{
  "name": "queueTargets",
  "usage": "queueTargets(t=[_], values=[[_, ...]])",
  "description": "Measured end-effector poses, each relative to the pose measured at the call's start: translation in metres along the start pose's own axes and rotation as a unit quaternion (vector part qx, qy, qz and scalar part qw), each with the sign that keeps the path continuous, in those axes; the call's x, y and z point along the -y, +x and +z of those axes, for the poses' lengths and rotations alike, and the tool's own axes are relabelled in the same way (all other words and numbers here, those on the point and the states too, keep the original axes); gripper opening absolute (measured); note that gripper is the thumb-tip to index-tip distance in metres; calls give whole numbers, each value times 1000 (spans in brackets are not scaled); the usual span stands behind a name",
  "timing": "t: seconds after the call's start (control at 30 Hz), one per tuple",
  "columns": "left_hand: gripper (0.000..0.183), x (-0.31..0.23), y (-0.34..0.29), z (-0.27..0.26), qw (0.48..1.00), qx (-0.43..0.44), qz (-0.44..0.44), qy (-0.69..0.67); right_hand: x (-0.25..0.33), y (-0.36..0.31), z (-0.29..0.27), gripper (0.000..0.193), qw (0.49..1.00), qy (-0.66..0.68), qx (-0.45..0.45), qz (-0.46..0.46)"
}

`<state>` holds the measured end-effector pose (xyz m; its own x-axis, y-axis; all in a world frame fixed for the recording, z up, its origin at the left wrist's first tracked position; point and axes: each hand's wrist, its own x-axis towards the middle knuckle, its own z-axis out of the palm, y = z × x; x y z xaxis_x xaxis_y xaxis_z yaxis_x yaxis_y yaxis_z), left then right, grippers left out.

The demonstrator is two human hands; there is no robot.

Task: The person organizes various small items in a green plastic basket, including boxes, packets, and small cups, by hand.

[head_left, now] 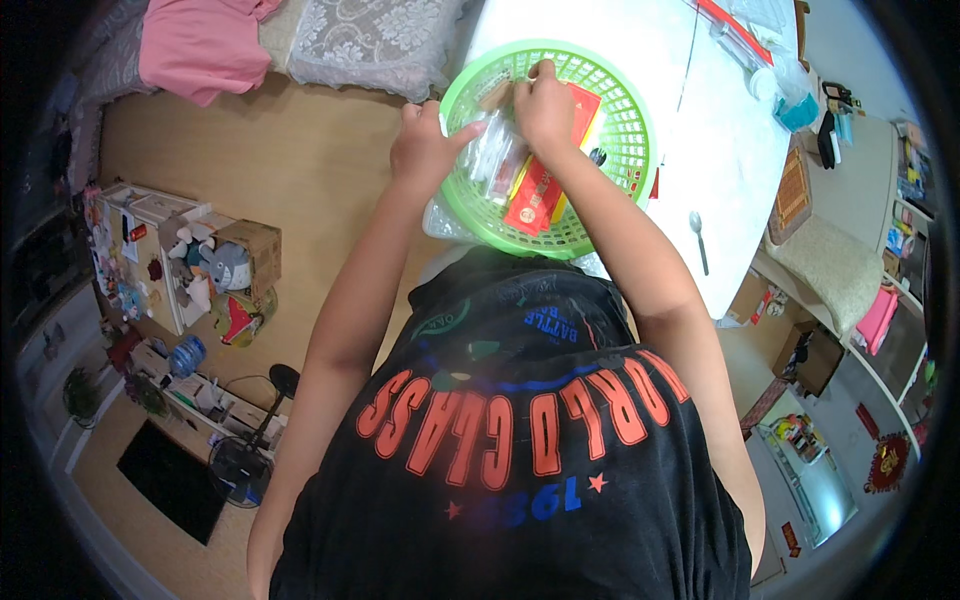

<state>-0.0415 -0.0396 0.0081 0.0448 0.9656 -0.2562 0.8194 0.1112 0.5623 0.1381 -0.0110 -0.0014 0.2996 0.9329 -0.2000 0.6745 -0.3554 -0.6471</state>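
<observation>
A round light-green plastic basket [630,190] with slotted sides rests at the table's near left edge. My left hand [420,147] grips its left rim, thumb over the inside and fingers outside. My right hand [547,112] reaches into the basket with its fingers curled down; whatever they hold is hidden beneath them. Red packets [540,198] with yellow edges lie in the basket, partly under my right wrist. Left of them are clear plastic packages [490,155]. A small brown piece [496,97] sits near my right fingertips.
The white-covered table [690,150] carries a spoon [699,240] to the right and plastic bags [793,85] at the far right. A lace-covered seat [370,45] adjoins it at the far left. A woven mat [792,195] lies beyond the table's right edge.
</observation>
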Motion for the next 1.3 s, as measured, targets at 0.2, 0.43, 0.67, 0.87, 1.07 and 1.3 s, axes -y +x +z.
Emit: queueTargets(t=[0.2, 0.43, 0.67, 0.87, 1.07, 1.3], values=[[60, -7, 7, -9, 999, 27, 6, 38, -15, 7, 26, 30, 994, 97, 37, -26], [41, -29, 4, -7, 973, -111, 182, 87, -44, 15, 11, 41, 977, 155, 123, -75], [44, -47, 20, 27, 916, 47, 308, 252, -56, 26, 12, 44, 983, 93, 120, -102], [50, -59, 12, 7, 957, -60, 282, 5, -56, 4, -53, 30, 926, 324, 191, -19], [36, -91, -21, -31, 581, 257, -138, -760, -44, -58, -114, 25, 867, 459, 180, 70], [28, -102, -36, -11, 427, 440, -7, -790, -15, -121, -149, 31, 737, 611, 269, 111]])
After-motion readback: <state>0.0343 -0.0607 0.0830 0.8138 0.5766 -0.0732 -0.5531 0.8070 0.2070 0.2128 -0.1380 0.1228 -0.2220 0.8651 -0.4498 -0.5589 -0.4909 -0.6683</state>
